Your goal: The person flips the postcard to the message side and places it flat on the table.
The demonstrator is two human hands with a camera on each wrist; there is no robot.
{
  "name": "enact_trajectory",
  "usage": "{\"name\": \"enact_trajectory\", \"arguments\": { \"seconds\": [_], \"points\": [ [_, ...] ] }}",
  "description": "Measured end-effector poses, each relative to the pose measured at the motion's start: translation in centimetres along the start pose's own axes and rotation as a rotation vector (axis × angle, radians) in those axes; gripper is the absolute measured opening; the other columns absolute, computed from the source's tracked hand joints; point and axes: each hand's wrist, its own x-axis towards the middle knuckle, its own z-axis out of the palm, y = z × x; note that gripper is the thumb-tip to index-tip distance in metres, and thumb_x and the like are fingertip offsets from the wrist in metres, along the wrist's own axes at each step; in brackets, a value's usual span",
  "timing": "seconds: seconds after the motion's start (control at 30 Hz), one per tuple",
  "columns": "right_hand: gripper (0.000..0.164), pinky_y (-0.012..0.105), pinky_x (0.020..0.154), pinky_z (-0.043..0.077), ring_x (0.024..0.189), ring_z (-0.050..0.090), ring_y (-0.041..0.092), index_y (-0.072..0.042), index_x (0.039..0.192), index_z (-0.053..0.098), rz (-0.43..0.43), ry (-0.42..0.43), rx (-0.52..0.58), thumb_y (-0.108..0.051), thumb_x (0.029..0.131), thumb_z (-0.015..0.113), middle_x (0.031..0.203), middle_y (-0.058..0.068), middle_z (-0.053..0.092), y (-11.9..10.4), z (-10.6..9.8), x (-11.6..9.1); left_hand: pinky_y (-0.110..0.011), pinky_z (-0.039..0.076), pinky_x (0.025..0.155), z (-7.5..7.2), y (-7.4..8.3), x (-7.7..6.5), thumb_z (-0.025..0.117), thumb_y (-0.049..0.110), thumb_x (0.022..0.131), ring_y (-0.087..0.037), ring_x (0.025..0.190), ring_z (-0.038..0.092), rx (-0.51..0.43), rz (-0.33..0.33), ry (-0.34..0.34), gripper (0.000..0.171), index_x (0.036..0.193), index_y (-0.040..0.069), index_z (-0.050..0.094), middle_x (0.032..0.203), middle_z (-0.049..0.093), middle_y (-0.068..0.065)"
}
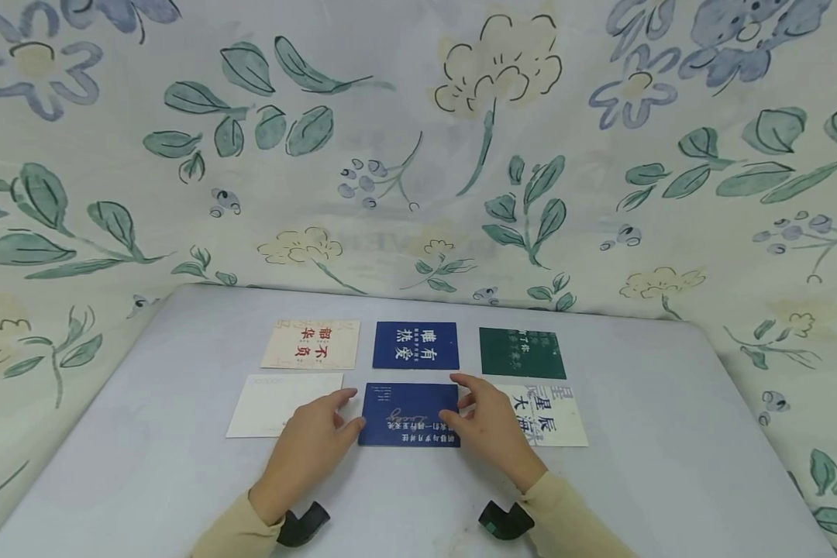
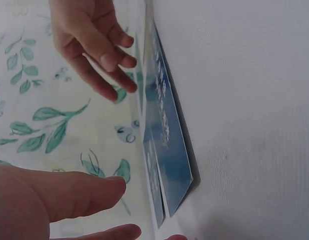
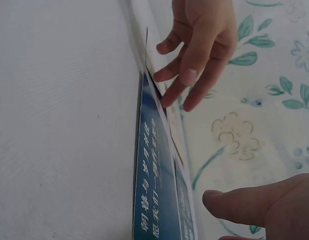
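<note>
A blue card (image 1: 410,415) with white lettering lies flat at the front middle of the table. My left hand (image 1: 315,430) hovers at its left side with fingers spread, the thumb tip close to the card's edge. On the opposite side is my right hand (image 1: 491,426), loosely bent, its thumb and forefinger overlapping the card's right edge in the head view. Both wrist views show a gap between the thumbs and the blue card (image 2: 169,145). Under my left hand lies a plain white card (image 1: 265,403), partly covered. The right hand covers part of a white card with blue characters (image 1: 558,418).
Behind these, a back row holds a cream card with red characters (image 1: 310,344), another blue card (image 1: 415,346) and a green card (image 1: 523,353). A floral cloth (image 1: 418,155) hangs behind the white table (image 1: 642,480). Dark bands (image 1: 505,521) sit at both wrists.
</note>
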Motion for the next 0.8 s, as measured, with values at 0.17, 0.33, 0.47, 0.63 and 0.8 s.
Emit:
{"name": "enact_trajectory", "arguments": {
  "seconds": [0.17, 0.33, 0.47, 0.63, 0.8],
  "points": [
    [0.055, 0.023, 0.058, 0.045, 0.067, 0.051, 0.01, -0.008, 0.128, 0.053, 0.016, -0.033, -0.042, -0.024, 0.079, 0.072, 0.097, 0.006, 0.062, 0.31, 0.07, 0.05, -0.026, 0.039, 0.054, 0.55, 0.44, -0.11, 0.069, 0.024, 0.081, -0.011, 0.064, 0.05, 0.008, 0.018, -0.002, 0.046, 0.122, 0.005, 0.059, 0.087, 0.065, -0.004],
    [0.056, 0.023, 0.059, 0.044, 0.07, 0.05, 0.011, -0.006, 0.128, 0.052, 0.02, -0.048, -0.055, -0.024, 0.079, 0.073, 0.093, 0.004, 0.06, 0.25, 0.14, 0.04, -0.028, 0.042, 0.056, 0.77, 0.8, -0.34, 0.069, 0.024, 0.081, -0.011, 0.066, 0.053, 0.01, 0.031, -0.007, 0.047, 0.123, 0.004, 0.058, 0.082, 0.065, -0.003],
    [0.056, 0.023, 0.059, 0.044, 0.073, 0.05, 0.012, -0.005, 0.128, 0.052, 0.021, -0.065, -0.052, -0.023, 0.079, 0.073, 0.091, 0.003, 0.059, 0.15, 0.25, 0.02, -0.027, 0.04, 0.054, 0.75, 0.86, -0.47, 0.069, 0.024, 0.082, -0.01, 0.06, 0.048, 0.0, 0.024, -0.022, 0.048, 0.123, 0.004, 0.058, 0.071, 0.059, 0.002],
    [0.055, 0.024, 0.06, 0.044, 0.075, 0.051, 0.013, -0.005, 0.127, 0.053, 0.015, -0.055, -0.046, -0.023, 0.079, 0.073, 0.095, 0.004, 0.06, 0.12, 0.36, -0.08, -0.026, 0.039, 0.055, 0.77, 0.75, -0.6, 0.069, 0.025, 0.082, -0.01, 0.061, 0.047, -0.009, 0.038, -0.026, 0.046, 0.123, 0.005, 0.059, 0.072, 0.058, 0.003],
    [0.058, 0.025, 0.062, 0.043, 0.077, 0.05, 0.014, -0.006, 0.128, 0.052, 0.02, -0.044, -0.056, -0.022, 0.078, 0.074, 0.092, 0.003, 0.057, 0.16, 0.52, -0.12, -0.028, 0.043, 0.058, 0.84, 0.75, -0.67, 0.069, 0.025, 0.082, -0.011, 0.068, 0.054, 0.004, 0.05, -0.024, 0.045, 0.121, 0.005, 0.06, 0.081, 0.065, -0.001]
  ]
}}
